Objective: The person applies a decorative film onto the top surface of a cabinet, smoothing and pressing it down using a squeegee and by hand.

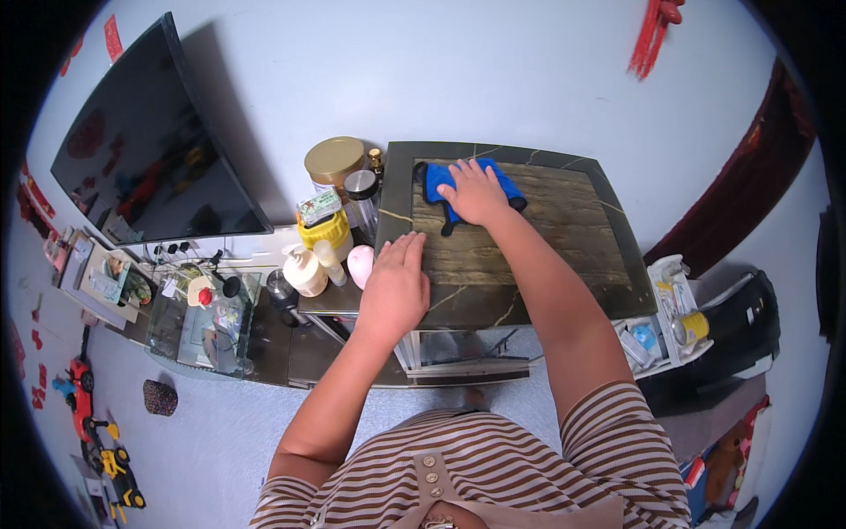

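Observation:
My right hand (477, 195) lies flat with fingers stretched out, pressing on a blue cloth with dark edging (499, 181). Under the cloth is a dark cabinet top (564, 229) with a brown, wood-look panel inside a black veined border. At the left front edge of that top rests my left hand (397, 286), fingers straight and close together, holding nothing. Just left of it stand a pink rounded object (360, 264), a white pump bottle (304, 271) and a slim pale bottle (330, 262).
Behind the bottles are a yellow-lidded tub (326, 231), a black-capped jar (362, 198) and a gold-lidded canister (335, 161). A television (159, 150) hangs at left above a glass tank (207, 326). At right, a white rack (670, 309) holds a yellow can. Toy vehicles (110, 458) stand on the floor.

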`<action>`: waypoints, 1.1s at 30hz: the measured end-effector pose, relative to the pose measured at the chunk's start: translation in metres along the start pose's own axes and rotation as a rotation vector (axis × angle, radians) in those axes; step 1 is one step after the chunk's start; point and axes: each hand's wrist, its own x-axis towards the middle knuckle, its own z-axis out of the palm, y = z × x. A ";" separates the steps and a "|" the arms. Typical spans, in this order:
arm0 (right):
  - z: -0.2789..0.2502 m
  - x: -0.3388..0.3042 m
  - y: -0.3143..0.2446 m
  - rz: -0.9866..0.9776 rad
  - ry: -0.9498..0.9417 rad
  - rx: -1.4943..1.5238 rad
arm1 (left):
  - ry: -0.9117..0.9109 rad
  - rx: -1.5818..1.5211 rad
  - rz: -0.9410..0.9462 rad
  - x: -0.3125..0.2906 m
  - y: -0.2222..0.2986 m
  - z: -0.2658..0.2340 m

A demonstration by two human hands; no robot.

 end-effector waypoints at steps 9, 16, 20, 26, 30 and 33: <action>-0.015 -0.129 -0.033 -0.193 0.040 0.017 | 0.119 -0.033 0.056 -0.006 -0.002 0.000; -0.018 -0.172 -0.074 -0.322 0.152 0.209 | 0.183 -0.010 0.062 -0.005 -0.001 0.002; -0.017 -0.152 -0.080 -0.378 0.087 0.095 | 0.178 0.010 0.054 -0.005 -0.004 0.004; 0.002 -0.088 -0.072 -0.342 0.106 0.012 | 0.133 -0.015 0.039 -0.004 0.002 0.001; 0.001 -0.031 -0.066 -0.178 -0.006 0.100 | 0.095 -0.011 0.046 -0.005 0.001 -0.002; 0.004 0.008 -0.062 -0.128 -0.009 0.052 | 0.024 -0.002 0.024 -0.008 0.002 -0.005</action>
